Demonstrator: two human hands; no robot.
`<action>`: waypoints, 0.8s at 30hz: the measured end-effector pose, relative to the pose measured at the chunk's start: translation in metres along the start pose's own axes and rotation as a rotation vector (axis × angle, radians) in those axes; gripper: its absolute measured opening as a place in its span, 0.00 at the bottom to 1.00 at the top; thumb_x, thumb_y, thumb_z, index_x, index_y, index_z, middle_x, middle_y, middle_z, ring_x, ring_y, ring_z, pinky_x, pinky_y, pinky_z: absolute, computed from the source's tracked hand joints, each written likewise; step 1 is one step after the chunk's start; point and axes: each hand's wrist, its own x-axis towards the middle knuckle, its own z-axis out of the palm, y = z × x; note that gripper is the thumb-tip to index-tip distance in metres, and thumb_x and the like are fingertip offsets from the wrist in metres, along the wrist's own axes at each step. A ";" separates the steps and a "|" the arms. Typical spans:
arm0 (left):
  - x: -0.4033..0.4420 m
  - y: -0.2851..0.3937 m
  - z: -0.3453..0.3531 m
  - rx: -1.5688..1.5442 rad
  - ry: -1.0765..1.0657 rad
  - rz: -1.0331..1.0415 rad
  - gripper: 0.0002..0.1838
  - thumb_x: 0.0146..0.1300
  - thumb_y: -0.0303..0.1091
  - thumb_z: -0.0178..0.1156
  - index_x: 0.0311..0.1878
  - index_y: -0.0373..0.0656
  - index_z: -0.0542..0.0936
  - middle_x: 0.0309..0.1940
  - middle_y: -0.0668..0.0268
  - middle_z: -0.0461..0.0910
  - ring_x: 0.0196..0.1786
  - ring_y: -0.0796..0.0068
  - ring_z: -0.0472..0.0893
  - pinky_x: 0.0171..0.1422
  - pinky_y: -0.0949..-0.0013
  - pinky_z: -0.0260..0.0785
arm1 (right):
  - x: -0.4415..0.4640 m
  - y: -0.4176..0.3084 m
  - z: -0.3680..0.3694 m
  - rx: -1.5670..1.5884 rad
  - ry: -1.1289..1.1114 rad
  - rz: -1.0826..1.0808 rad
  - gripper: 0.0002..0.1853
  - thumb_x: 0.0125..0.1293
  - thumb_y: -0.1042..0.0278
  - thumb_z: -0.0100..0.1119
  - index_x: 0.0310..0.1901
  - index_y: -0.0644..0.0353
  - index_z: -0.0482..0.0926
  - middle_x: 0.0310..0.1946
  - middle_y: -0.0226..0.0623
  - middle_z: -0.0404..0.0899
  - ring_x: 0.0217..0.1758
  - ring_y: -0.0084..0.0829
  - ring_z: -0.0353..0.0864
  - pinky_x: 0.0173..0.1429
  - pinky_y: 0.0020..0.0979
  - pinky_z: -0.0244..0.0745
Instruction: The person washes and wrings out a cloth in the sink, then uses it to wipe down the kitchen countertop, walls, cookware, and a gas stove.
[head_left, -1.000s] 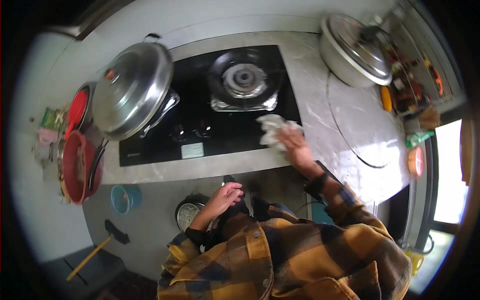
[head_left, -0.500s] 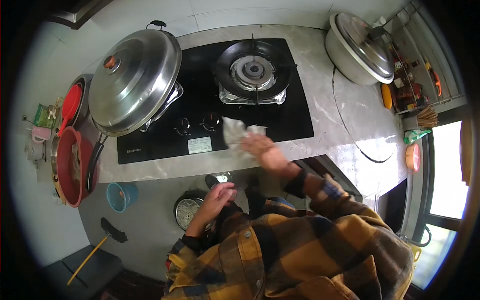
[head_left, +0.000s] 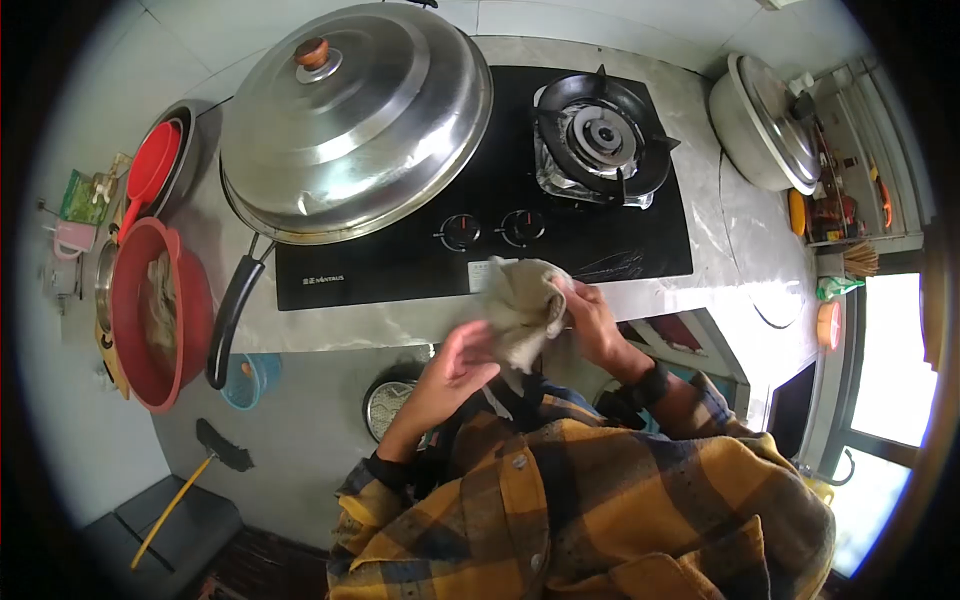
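Observation:
A crumpled grey-white cloth (head_left: pixel 525 312) hangs in the air before the front edge of the black gas stove (head_left: pixel 400 275). Gripping the cloth's right side is my right hand (head_left: pixel 595 325), its fingers closed on it. My left hand (head_left: pixel 452 378) is at the cloth's lower left with fingers apart; whether it touches the cloth is hard to make out. Behind the cloth, two knobs (head_left: pixel 462 232) and part of a white label show on the stove. The right burner (head_left: pixel 603 137) carries a black ring support.
A wok with a domed steel lid (head_left: pixel 370 120) covers the left burner, its black handle (head_left: pixel 237 310) jutting forward. At left stands a red basin (head_left: pixel 130 320); a blue bucket (head_left: pixel 262 380) and a broom (head_left: pixel 180 500) are below. A lidded pot (head_left: pixel 750 130) sits at the right rear.
My right hand has lifted the cloth off the stove front and drawn it back towards my body. My left hand has risen to the cloth. The view has shifted nearer the stove.

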 end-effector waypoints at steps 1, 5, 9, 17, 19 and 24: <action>0.000 0.003 -0.007 0.066 0.056 0.050 0.36 0.57 0.33 0.62 0.66 0.42 0.55 0.61 0.58 0.63 0.58 0.72 0.69 0.58 0.70 0.64 | 0.013 0.006 0.013 -0.189 -0.074 -0.319 0.18 0.71 0.61 0.40 0.45 0.66 0.76 0.39 0.34 0.78 0.42 0.21 0.73 0.49 0.25 0.68; -0.004 0.011 -0.034 0.068 0.117 0.121 0.31 0.59 0.31 0.60 0.63 0.39 0.58 0.58 0.58 0.65 0.57 0.72 0.68 0.59 0.71 0.62 | 0.042 0.035 0.069 -0.027 -0.283 -0.307 0.19 0.73 0.60 0.33 0.53 0.63 0.70 0.50 0.38 0.75 0.53 0.30 0.72 0.61 0.29 0.63; -0.007 0.007 -0.056 -0.131 0.351 0.086 0.21 0.64 0.26 0.51 0.59 0.38 0.61 0.55 0.60 0.67 0.53 0.76 0.69 0.59 0.70 0.62 | 0.041 0.023 0.094 1.182 -0.622 0.247 0.29 0.69 0.43 0.34 0.59 0.58 0.66 0.56 0.38 0.70 0.61 0.37 0.66 0.69 0.42 0.54; -0.002 0.008 -0.077 -0.236 0.080 -0.054 0.29 0.60 0.26 0.54 0.64 0.41 0.60 0.59 0.63 0.66 0.61 0.71 0.67 0.65 0.66 0.58 | 0.032 0.029 0.107 0.791 -0.562 0.269 0.27 0.60 0.58 0.60 0.56 0.64 0.67 0.45 0.38 0.75 0.45 0.29 0.78 0.49 0.31 0.76; -0.006 -0.012 -0.086 -0.319 0.048 -0.145 0.27 0.60 0.26 0.54 0.63 0.40 0.61 0.57 0.63 0.68 0.59 0.69 0.69 0.64 0.65 0.61 | 0.032 0.016 0.106 0.683 -0.546 0.340 0.24 0.61 0.56 0.58 0.50 0.68 0.72 0.39 0.35 0.78 0.41 0.28 0.79 0.47 0.29 0.76; -0.023 -0.005 -0.068 -0.461 0.368 -0.301 0.22 0.60 0.27 0.55 0.58 0.38 0.67 0.49 0.63 0.75 0.53 0.70 0.74 0.59 0.65 0.66 | 0.052 0.025 0.088 -0.159 -0.336 -0.084 0.23 0.62 0.48 0.55 0.37 0.67 0.77 0.33 0.37 0.79 0.38 0.32 0.80 0.41 0.31 0.73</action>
